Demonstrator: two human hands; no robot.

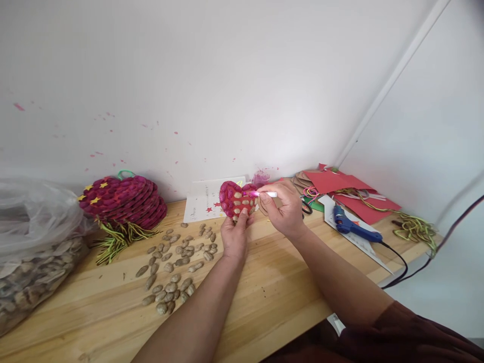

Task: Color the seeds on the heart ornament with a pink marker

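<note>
One heart-shaped craft piece [227, 199], partly pink-painted, is held up over the table [272, 292], lobes up and narrow end down, its lower edge pinched by the left hand [235, 233]; the right hand [285, 209] grips one white pen-like brush [270, 194], long axis roughly sideways, pink tip pointing left at the heart. Heart and left hand partly block one printed white sheet [196, 201]; dozens of loose peanut shells [182, 261], too clustered for exact count, lie left, then one stack of painted pieces [124, 196] and one plastic bag [30, 217], with one blue glue gun [355, 228] and several red sheets [333, 181] right.
</note>
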